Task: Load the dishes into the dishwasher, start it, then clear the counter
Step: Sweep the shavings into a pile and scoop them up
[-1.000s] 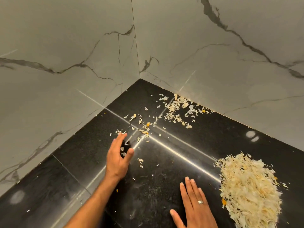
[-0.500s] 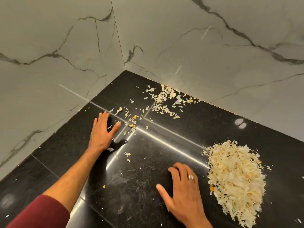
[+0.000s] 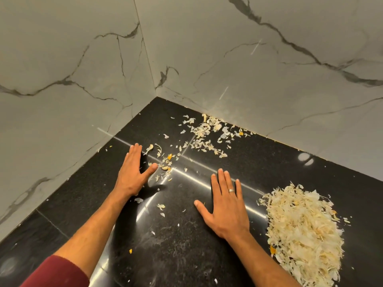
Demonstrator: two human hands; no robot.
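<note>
Both hands lay flat on the black desk [image 3: 182, 241], fingers straight and spread, holding nothing. The left hand [image 3: 133, 172] reached toward eleven o'clock, its thumb splayed toward a thin scatter of pale peel scraps [image 3: 165, 162] just beside it; the forearm ran back to a dark red sleeve [image 3: 56, 272] at seven o'clock. The right hand [image 3: 224, 206], wearing a ring [image 3: 231, 190], rested palm-down near the centre, fingers pointing to twelve o'clock, apart from the big heap of peelings [image 3: 302, 230] at four o'clock. A second, looser patch of scraps [image 3: 207, 133] sat at one o'clock against the marble wall [image 3: 269, 79]. No dishes or dishwasher showed, so the step in hand appeared to be clearing the desk: sweeping stray peel together. The next move probably called for the left hand to drag its edge across the surface from eleven o'clock toward the heap, keeping flat contact so thin flakes did not slip beneath, then fetching the wall-side patch.
</note>
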